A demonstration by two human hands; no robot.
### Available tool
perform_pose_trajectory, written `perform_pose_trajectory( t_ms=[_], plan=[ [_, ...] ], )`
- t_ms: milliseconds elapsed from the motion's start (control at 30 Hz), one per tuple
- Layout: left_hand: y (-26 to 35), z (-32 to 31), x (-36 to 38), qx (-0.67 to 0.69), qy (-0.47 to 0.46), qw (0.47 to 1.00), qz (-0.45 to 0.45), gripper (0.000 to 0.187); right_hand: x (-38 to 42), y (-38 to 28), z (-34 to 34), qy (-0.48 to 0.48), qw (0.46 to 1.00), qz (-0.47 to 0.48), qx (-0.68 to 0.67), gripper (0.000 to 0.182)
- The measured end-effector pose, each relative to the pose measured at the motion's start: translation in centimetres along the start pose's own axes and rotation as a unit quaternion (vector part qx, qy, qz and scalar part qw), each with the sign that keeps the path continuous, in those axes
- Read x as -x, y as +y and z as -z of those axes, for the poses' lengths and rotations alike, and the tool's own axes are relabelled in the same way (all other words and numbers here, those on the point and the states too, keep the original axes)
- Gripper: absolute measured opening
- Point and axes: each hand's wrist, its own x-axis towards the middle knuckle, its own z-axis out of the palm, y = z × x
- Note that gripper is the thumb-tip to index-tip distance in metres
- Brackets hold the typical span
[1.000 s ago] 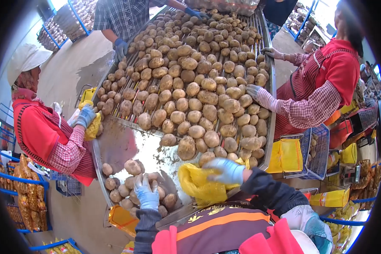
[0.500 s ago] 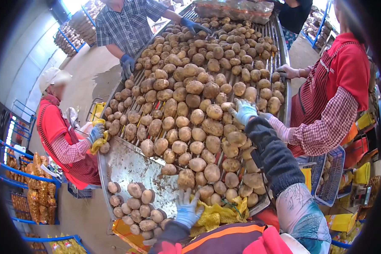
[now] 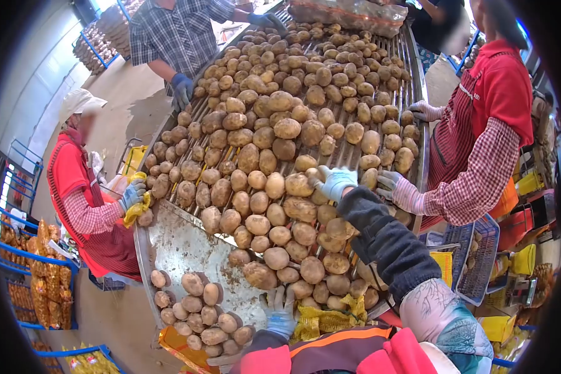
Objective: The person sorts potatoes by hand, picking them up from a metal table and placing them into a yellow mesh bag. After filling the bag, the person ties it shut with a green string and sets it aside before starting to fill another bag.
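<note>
Many brown, soil-dusted potatoes (image 3: 287, 129) cover a slatted metal sorting table (image 3: 421, 75). My right hand (image 3: 338, 182), in a light blue and white glove, reaches over the middle of the heap. Its fingers are apart and touch potatoes near a large potato (image 3: 299, 184); none is visibly enclosed. Low in the view, my left hand (image 3: 280, 313) wears a similar glove and lies on the edge of the bare metal plate (image 3: 187, 243), fingers stretched out, just below a big potato (image 3: 260, 275). A yellow mesh bag (image 3: 321, 321) bunches beside it.
Several potatoes (image 3: 193, 303) sit at the plate's lower left corner. Co-workers stand around: one in a plaid shirt (image 3: 174, 37), one in red at left (image 3: 68, 174), another in red at right (image 3: 505, 87). A co-worker's gloved hand (image 3: 397, 189) is close to my right arm. Blue crates (image 3: 480, 255) stand at right.
My right hand has moved left and slightly toward me across the potatoes. My left hand stays by the plate. The plaid-shirted co-worker's far hand has drawn back, and the view has shifted slightly.
</note>
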Motion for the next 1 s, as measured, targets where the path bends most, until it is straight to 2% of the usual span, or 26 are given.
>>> perform_pose_trajectory(
  t_ms=[67, 133, 200, 233, 267, 333, 467, 500, 533, 600, 667, 767, 833, 867, 900, 933, 967, 1000],
  plan=[
    [-0.5, 1.3, -0.4, -0.003, -0.001, 1.000, -0.013, 0.070, 0.0, -0.4, -1.7, -0.037, 0.995, 0.015, -0.088, 0.067],
    [-0.1, 2.9, -1.5, 0.002, -0.045, 0.999, 0.024, 0.064, 1.2, -0.9, -3.8, -0.003, 0.995, 0.029, -0.098, 0.073],
    [-0.7, 4.2, -2.1, -0.036, -0.027, 0.999, 0.031, 0.071, 1.9, -1.8, -5.9, 0.007, 0.986, 0.037, -0.164, 0.075],
    [-0.7, 5.4, -2.4, -0.054, -0.053, 0.997, 0.033, 0.078, 2.5, -2.2, -6.5, 0.000, 0.982, 0.055, -0.182, 0.075],
    [-0.7, 6.0, -2.7, -0.043, -0.089, 0.993, 0.067, 0.082, 3.9, -3.0, -5.4, -0.041, 0.980, 0.052, -0.189, 0.078],
    [-0.9, 6.3, -2.2, -0.005, -0.090, 0.987, 0.129, 0.083, 5.2, -4.0, -5.7, -0.102, 0.960, 0.080, -0.247, 0.087],
    [-2.1, 8.8, -1.0, 0.008, -0.076, 0.976, 0.201, 0.078, 7.8, -7.1, -9.0, -0.143, 0.945, 0.111, -0.273, 0.087],
    [-1.9, 10.1, -1.2, -0.021, -0.100, 0.963, 0.249, 0.073, 8.2, -7.9, -10.2, -0.136, 0.943, 0.130, -0.276, 0.086],
    [-2.6, 10.1, -1.5, -0.048, -0.073, 0.962, 0.259, 0.079, 9.5, -9.0, -10.2, -0.104, 0.956, 0.132, -0.240, 0.082],
    [-3.2, 11.9, -1.4, -0.034, -0.129, 0.948, 0.288, 0.076, 11.3, -11.0, -9.6, -0.116, 0.955, 0.190, -0.198, 0.072],
    [-5.6, 11.0, -0.6, -0.064, -0.145, 0.932, 0.326, 0.080, 12.7, -13.7, -10.0, -0.106, 0.968, 0.187, -0.131, 0.064],
    [-6.9, 11.1, 0.6, -0.061, -0.150, 0.932, 0.325, 0.082, 12.8, -15.0, -11.9, -0.091, 0.957, 0.227, -0.154, 0.067],
    [-7.5, 11.0, 1.3, -0.065, -0.145, 0.946, 0.284, 0.080, 13.0, -13.5, -11.5, -0.067, 0.923, 0.342, -0.160, 0.068],
    [-7.6, 11.2, 1.7, -0.064, -0.149, 0.944, 0.286, 0.080, 14.3, -12.3, -9.2, -0.040, 0.925, 0.323, -0.195, 0.062],
    [-7.6, 11.3, 1.9, -0.051, -0.112, 0.953, 0.277, 0.079, 15.4, -10.9, -6.4, 0.018, 0.944, 0.298, -0.141, 0.054],
    [-7.6, 11.4, 2.1, -0.038, -0.075, 0.960, 0.267, 0.078, 14.4, -8.0, -8.2, 0.188, 0.926, 0.293, -0.149, 0.049],
    [-7.6, 11.4, 2.2, -0.044, -0.032, 0.970, 0.238, 0.077, 15.8, -5.7, -5.9, 0.246, 0.935, 0.243, -0.080, 0.054],
    [-7.6, 11.3, 2.4, -0.044, -0.035, 0.970, 0.238, 0.077, 16.3, -3.1, -4.6, 0.169, 0.968, 0.177, -0.060, 0.061]
  ],
)
